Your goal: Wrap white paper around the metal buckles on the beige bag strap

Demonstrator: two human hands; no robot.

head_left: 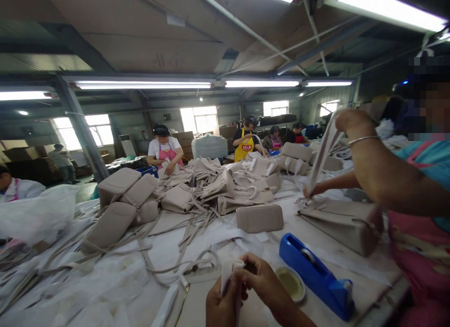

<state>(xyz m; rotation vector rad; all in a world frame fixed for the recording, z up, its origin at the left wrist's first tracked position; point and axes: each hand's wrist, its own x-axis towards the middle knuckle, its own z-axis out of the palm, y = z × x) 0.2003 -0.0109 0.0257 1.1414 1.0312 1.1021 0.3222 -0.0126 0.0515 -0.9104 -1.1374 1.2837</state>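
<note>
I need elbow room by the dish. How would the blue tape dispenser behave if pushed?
Probably stiff: the tape dispenser has a moulded-looking, straight-edged body. It seems unlikely to roll, being long and flat-sided. Pushed toward the right hand, it might bump the dish between them.

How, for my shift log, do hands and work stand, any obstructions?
Left hand gripping white strip, roughly upright. Right hand pinching its top. Blue tape dispenser to right, not blocking.

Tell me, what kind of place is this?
Probably a bag workshop: lots of matching bags are heaped up, several people around them wear aprons, and there's a tape dispenser.
</note>
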